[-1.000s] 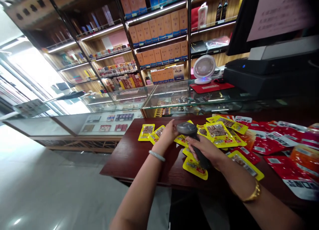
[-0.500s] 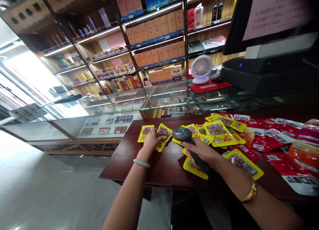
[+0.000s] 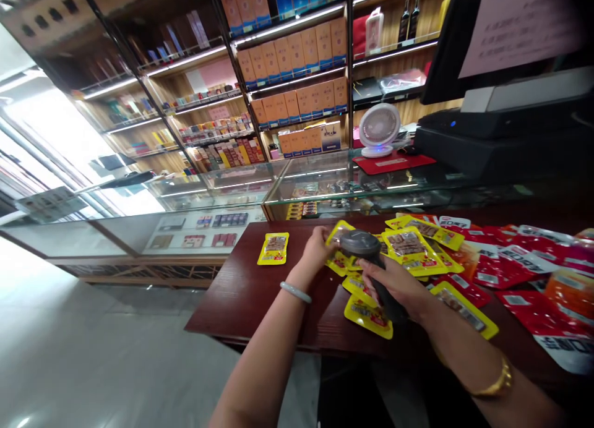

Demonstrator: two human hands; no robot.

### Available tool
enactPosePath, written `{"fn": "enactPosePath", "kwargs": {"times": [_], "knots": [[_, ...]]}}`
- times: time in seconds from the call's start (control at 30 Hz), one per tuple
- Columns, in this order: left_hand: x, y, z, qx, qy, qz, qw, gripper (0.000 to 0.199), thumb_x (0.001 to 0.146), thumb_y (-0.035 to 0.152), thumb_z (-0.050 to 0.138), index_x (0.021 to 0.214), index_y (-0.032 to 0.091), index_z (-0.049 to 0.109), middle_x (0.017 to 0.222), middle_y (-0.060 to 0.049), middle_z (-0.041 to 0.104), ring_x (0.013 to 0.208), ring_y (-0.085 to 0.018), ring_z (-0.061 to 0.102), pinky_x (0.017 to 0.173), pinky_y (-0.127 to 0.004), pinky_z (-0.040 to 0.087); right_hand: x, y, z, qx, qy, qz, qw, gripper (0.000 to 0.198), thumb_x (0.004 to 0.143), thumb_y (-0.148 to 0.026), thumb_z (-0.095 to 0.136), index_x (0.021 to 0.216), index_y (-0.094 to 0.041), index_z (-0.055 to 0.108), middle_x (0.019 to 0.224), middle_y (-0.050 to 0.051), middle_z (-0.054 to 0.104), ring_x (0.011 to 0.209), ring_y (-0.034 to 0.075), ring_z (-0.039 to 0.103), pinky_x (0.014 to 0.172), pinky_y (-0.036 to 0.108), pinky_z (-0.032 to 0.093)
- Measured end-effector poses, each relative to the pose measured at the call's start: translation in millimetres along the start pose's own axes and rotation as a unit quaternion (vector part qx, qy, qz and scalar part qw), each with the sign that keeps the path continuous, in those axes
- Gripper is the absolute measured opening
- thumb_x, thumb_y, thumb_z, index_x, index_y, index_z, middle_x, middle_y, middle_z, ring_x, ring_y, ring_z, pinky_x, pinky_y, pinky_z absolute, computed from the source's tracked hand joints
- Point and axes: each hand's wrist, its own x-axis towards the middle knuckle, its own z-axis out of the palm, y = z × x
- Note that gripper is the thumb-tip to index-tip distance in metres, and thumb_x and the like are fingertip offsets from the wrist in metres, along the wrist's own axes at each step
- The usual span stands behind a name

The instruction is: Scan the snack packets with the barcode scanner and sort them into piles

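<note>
My right hand (image 3: 394,286) is closed around the handle of a dark barcode scanner (image 3: 359,243), its head over the yellow-edged packets. Just left of the scanner, my left hand (image 3: 320,248) pinches the edge of a yellow snack packet (image 3: 341,229), partly hidden behind the scanner head. A single yellow packet (image 3: 273,248) with brown contents lies flat on the dark wooden table (image 3: 260,298), left of my left hand. Below the scanner lies another yellow packet (image 3: 369,316). Several more, including a yellow packet (image 3: 406,242), overlap beyond my right hand.
Red packets (image 3: 520,261) cover the table's right side. Behind the table stands a glass display counter (image 3: 320,174) with a small white fan (image 3: 378,131) on a red mat (image 3: 394,162). A dark monitor (image 3: 445,44) rises at right; stocked shelves (image 3: 297,75) line the back.
My left hand has moved right, towards the scanner, and the packet it was holding has left its place beside the single packet. The scanner has shifted slightly right and down.
</note>
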Motion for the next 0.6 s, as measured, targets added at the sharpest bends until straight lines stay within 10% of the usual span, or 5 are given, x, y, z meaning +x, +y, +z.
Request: {"fn": "enactPosePath", "kwargs": {"times": [0.13, 0.27, 0.37, 0.6], "knots": [[5.5, -12.3, -20.7, 0.097, 0.005, 0.037, 0.995, 0.045, 0.081, 0.038, 0.076, 0.119, 0.017, 0.062, 0.119, -0.014, 0.069, 0.112, -0.025, 0.065, 0.097, -0.036, 0.047, -1.4, 3.6, -6.0, -0.007, -0.004, 0.009, 1.000, 0.052, 0.077, -0.070, 0.074, 0.077, -0.023, 0.050, 0.050, -0.008, 0.054, 0.039, 0.009, 0.049, 0.038, 0.022, 0.041], [-0.2, -47.6, -83.6, 0.345, 0.118, -0.158, 0.918, 0.062, 0.082, 0.055, 0.070, 0.121, 0.008, 0.062, 0.130, -0.028, 0.061, 0.128, -0.041, 0.053, 0.104, -0.049, 0.040, -2.3, 6.5, -7.8, -0.007, -0.028, 0.020, 0.999, 0.052, 0.078, -0.069, 0.074, 0.074, -0.024, 0.050, 0.049, -0.007, 0.054, 0.036, 0.010, 0.047, 0.036, 0.023, 0.038], [-5.3, -72.6, -114.4, 0.389, 0.092, -0.268, 0.877, 0.063, 0.079, 0.060, 0.070, 0.115, 0.008, 0.064, 0.133, -0.029, 0.059, 0.131, -0.044, 0.049, 0.103, -0.049, 0.041, -2.3, 7.4, -5.5, 0.002, -0.028, 0.033, 0.999, 0.053, 0.073, -0.070, 0.077, 0.078, -0.024, 0.051, 0.049, -0.008, 0.054, 0.035, 0.009, 0.045, 0.036, 0.023, 0.037], [-17.2, -71.5, -102.5, 0.205, 0.077, -0.195, 0.956, 0.044, 0.081, 0.046, 0.071, 0.112, 0.020, 0.054, 0.109, -0.012, 0.072, 0.099, -0.026, 0.069, 0.076, -0.030, 0.047, -6.2, 6.9, -2.3, 0.007, -0.070, 0.021, 0.997, 0.048, 0.078, -0.065, 0.076, 0.084, -0.024, 0.051, 0.054, -0.009, 0.055, 0.036, 0.008, 0.047, 0.036, 0.021, 0.039]]}}
